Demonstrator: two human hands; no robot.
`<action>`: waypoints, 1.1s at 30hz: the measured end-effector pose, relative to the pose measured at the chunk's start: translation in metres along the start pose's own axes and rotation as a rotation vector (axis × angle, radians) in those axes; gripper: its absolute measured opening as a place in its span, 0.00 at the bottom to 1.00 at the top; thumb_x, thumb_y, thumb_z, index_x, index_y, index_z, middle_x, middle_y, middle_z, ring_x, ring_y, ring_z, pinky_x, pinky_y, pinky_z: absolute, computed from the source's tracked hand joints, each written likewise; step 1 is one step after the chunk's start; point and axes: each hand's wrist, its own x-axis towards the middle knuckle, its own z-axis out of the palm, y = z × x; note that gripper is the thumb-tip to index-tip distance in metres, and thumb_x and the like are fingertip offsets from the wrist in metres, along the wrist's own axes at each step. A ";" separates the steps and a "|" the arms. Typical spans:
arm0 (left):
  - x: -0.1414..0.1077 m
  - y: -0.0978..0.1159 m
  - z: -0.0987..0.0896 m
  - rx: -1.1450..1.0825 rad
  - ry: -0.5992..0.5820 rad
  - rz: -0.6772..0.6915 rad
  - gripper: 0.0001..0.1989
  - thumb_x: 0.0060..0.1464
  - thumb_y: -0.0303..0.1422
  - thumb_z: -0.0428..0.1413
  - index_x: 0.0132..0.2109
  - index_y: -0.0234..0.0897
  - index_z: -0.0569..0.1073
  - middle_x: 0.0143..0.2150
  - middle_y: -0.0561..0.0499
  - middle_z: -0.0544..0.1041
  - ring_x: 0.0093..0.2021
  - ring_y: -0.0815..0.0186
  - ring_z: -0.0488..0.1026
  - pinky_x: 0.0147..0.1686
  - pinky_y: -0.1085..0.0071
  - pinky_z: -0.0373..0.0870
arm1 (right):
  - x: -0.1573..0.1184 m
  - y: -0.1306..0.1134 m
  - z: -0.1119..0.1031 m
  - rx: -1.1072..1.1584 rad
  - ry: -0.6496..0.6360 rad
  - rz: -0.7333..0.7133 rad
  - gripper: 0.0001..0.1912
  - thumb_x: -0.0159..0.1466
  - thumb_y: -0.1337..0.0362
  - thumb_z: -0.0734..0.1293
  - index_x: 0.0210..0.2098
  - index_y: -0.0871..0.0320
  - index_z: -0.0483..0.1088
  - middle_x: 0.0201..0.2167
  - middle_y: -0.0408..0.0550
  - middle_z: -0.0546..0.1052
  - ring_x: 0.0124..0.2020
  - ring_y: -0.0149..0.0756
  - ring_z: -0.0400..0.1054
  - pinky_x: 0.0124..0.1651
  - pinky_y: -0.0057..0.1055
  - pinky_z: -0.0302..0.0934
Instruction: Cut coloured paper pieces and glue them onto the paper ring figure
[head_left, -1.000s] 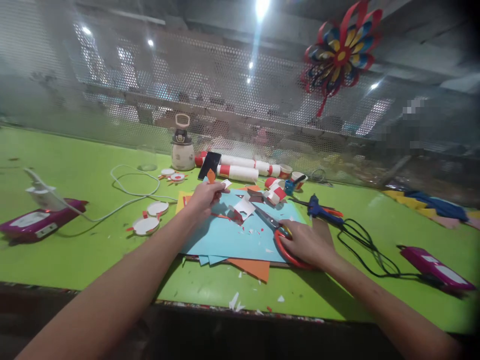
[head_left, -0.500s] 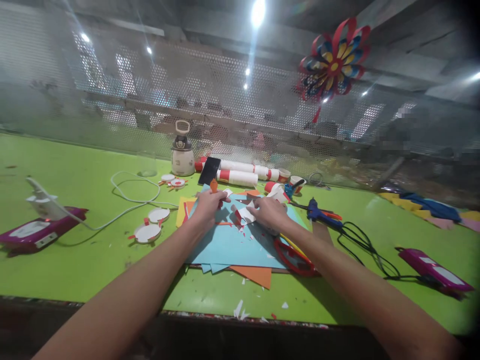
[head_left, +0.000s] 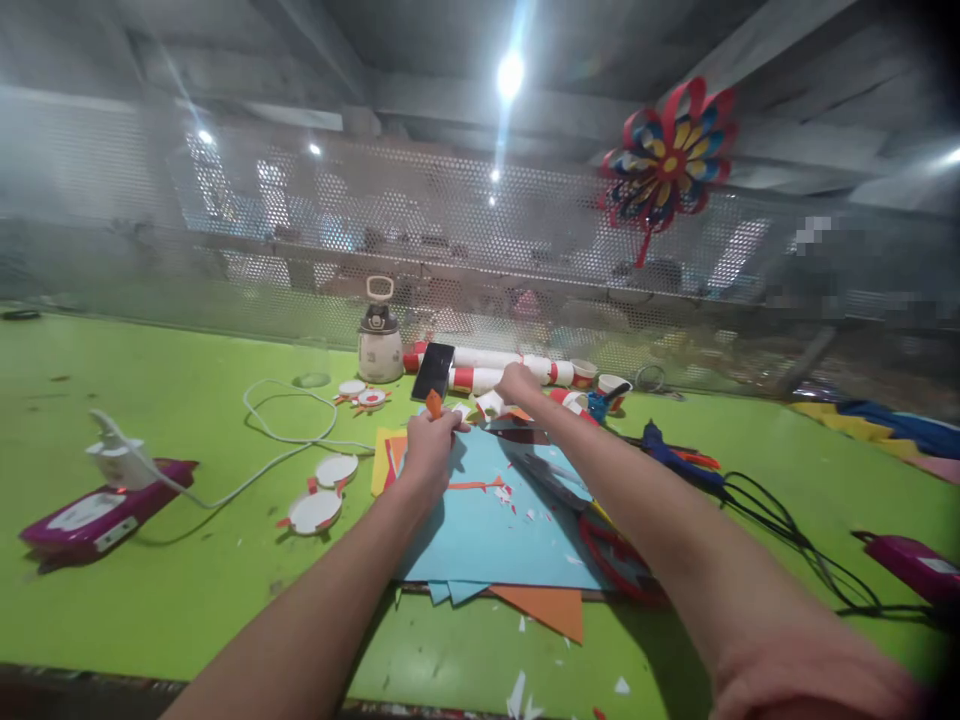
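Note:
My left hand (head_left: pixel 431 450) is closed on a small orange paper piece (head_left: pixel 433 404), which sticks up above the fingers. My right hand (head_left: pixel 519 384) reaches farther forward, its fingers curled and mostly hidden. Just below it is a white cut paper piece (head_left: pixel 491 404); I cannot tell whether the fingers grip it. Blue paper sheets (head_left: pixel 480 545) lie beneath both hands, with a thin orange strip (head_left: pixel 476 486) and small scraps on top. Large scissors with red handles (head_left: pixel 611 560) rest on the sheets, partly under my right forearm.
White paper-cup tubes (head_left: pixel 480 380), a phone (head_left: pixel 433 372) and a bottle (head_left: pixel 380 355) stand behind the sheets. White discs (head_left: pixel 315 511) lie left, near a purple power strip (head_left: pixel 112 510) and white cable. A blue glue gun (head_left: pixel 667 455) with black cable is at right.
My right hand has moved forward, away from the scissors, toward the cup tubes. My left hand still holds the orange piece. The view has tilted up and shifted left.

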 end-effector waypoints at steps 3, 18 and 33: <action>0.000 -0.002 0.000 -0.007 -0.053 0.016 0.16 0.60 0.37 0.54 0.53 0.34 0.69 0.50 0.45 0.72 0.45 0.61 0.73 0.43 0.58 0.73 | 0.003 0.002 -0.006 0.115 -0.023 -0.028 0.18 0.65 0.61 0.66 0.52 0.62 0.66 0.50 0.54 0.71 0.47 0.41 0.70 0.47 0.42 0.67; -0.047 0.021 0.016 -0.076 -0.685 0.095 0.09 0.44 0.33 0.62 0.26 0.32 0.72 0.23 0.49 0.73 0.20 0.75 0.54 0.22 0.74 0.46 | -0.153 0.083 -0.026 1.119 -0.198 -0.314 0.17 0.58 0.52 0.67 0.28 0.61 0.72 0.23 0.44 0.72 0.23 0.27 0.64 0.28 0.29 0.60; -0.056 0.013 0.026 -0.014 -0.662 0.026 0.10 0.47 0.36 0.60 0.27 0.34 0.71 0.23 0.49 0.73 0.22 0.72 0.59 0.23 0.74 0.50 | -0.165 0.098 -0.012 1.527 -0.344 -0.184 0.15 0.52 0.56 0.74 0.26 0.62 0.72 0.23 0.44 0.73 0.22 0.26 0.63 0.27 0.28 0.56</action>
